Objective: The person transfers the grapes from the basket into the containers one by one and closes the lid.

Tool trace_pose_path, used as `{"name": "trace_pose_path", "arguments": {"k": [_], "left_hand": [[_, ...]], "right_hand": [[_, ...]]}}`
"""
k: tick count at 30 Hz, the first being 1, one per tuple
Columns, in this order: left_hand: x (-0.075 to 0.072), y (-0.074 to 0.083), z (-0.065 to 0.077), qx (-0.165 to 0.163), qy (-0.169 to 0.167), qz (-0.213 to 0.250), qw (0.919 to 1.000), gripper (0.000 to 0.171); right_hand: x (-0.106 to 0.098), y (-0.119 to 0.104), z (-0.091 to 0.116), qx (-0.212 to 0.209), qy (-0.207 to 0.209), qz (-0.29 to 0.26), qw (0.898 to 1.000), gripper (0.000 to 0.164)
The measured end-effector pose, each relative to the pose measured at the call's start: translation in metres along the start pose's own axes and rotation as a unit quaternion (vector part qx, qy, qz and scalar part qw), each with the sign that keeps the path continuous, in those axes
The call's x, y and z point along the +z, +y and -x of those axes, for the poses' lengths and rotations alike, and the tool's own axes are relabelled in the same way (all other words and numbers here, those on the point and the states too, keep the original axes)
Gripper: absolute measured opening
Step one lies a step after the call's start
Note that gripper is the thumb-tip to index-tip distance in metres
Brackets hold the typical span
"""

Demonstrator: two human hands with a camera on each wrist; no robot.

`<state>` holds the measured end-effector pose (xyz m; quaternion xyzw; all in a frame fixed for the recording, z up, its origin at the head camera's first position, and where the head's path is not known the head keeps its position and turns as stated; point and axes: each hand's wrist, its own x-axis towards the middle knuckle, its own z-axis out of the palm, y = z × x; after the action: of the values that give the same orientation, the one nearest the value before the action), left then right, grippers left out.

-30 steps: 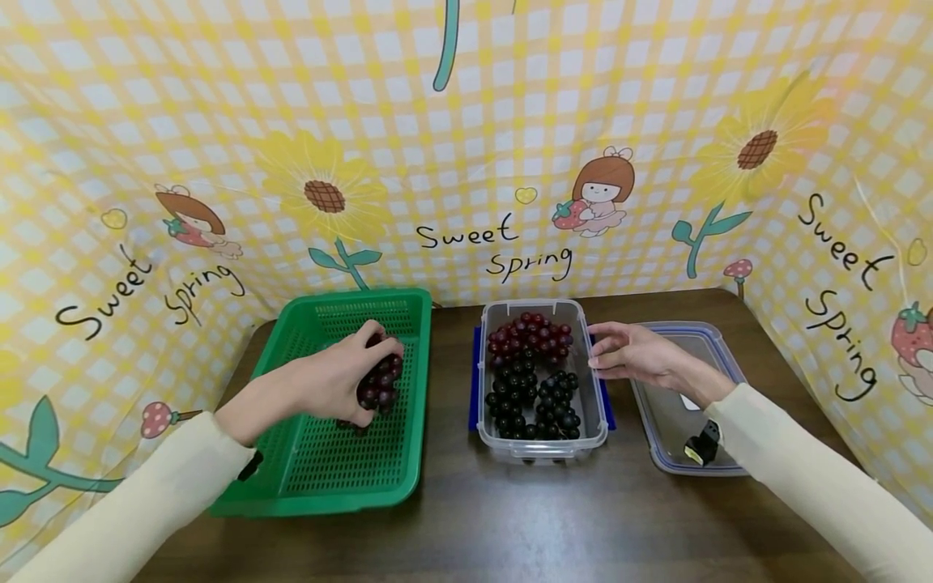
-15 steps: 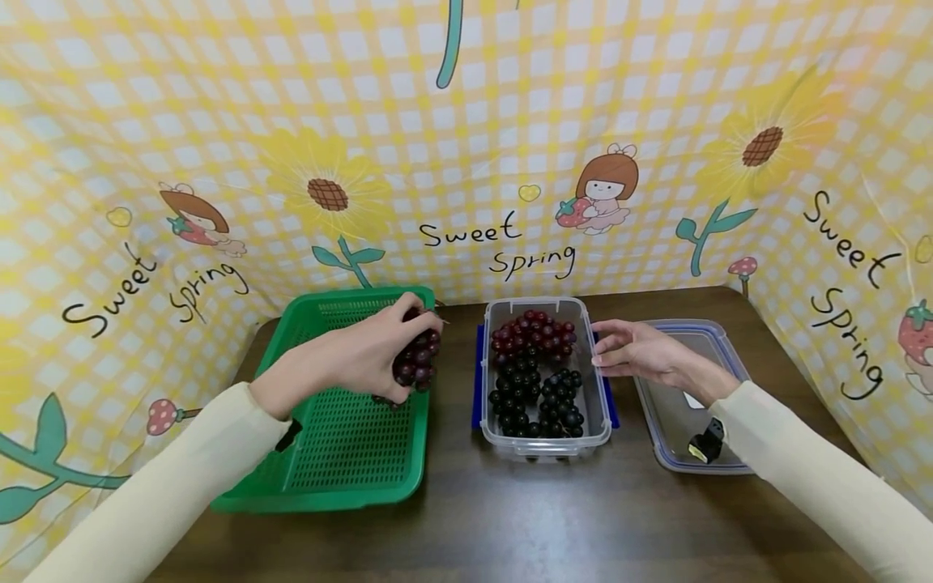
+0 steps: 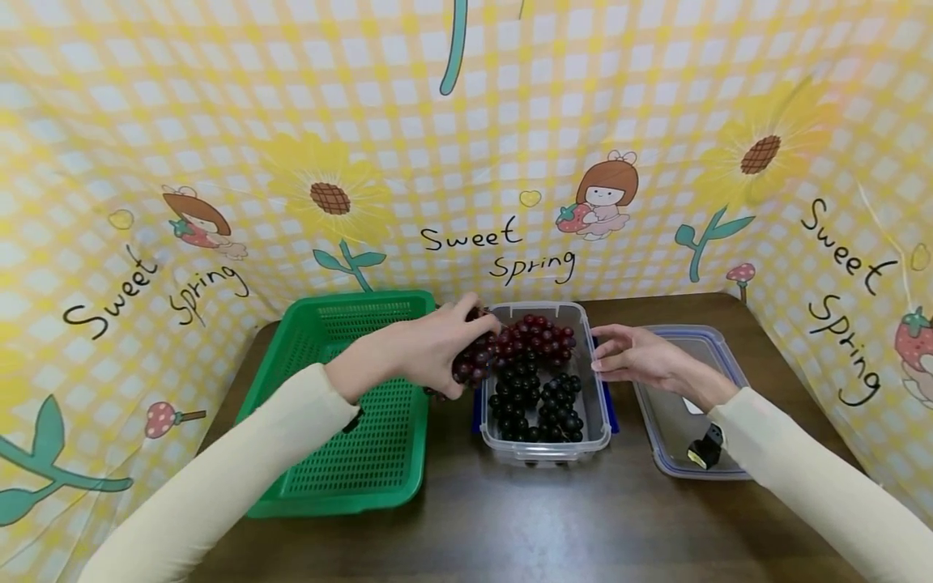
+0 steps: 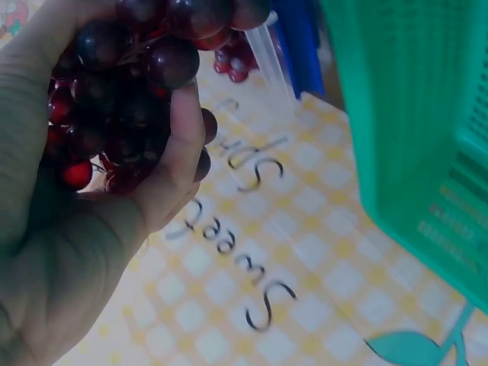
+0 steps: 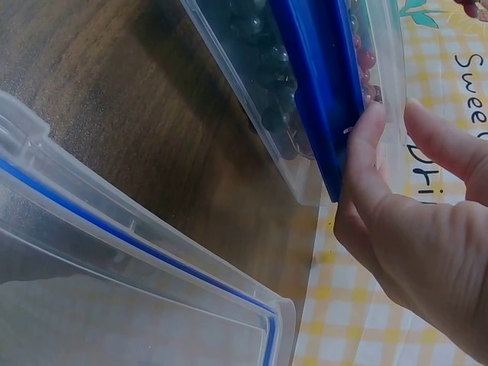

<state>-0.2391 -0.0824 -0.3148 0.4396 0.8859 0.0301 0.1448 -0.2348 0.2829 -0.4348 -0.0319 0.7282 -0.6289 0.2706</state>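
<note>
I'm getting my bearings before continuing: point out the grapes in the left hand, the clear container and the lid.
Grapes (image 4: 126, 107): left wrist view, middle of the bunch.
Clear container (image 3: 545, 447): head view, near rim.
Lid (image 3: 669, 413): head view, clear panel.

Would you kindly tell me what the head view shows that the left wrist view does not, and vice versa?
Only the head view shows the right hand, the clear rectangular plastic lid with blue edging and the round black grapes in the clear plastic box.

Only the left wrist view shows the palm side of the left hand gripping the dark red grape bunch.

Both show that bunch, the box, the green plastic basket and the yellow-checked cloth.
</note>
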Motion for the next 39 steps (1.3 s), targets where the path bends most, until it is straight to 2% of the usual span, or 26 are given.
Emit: {"name": "trace_pose_path", "arguments": {"k": [11,21,31,39], "left_hand": [[0.018,0.033,-0.053,0.009,-0.058,-0.038,0.9976,0.093],[0.029,0.05,-0.094,0.021,-0.071,-0.041,0.9964,0.092],[0.041,0.062,-0.12,0.021,-0.095,-0.018,0.9951,0.093],[0.053,0.066,-0.131,-0.014,-0.127,-0.019,0.9917,0.097]], "right_hand": [[0.0,0.003,-0.001,0.0,0.002,-0.009,1.0,0.082],[-0.002,0.0,0.0,0.003,0.001,-0.011,1.0,0.081],[-0.002,0.0,0.0,0.007,0.0,-0.016,1.0,0.079],[-0.002,0.0,0.001,0.002,-0.001,-0.015,1.0,0.079]]}}
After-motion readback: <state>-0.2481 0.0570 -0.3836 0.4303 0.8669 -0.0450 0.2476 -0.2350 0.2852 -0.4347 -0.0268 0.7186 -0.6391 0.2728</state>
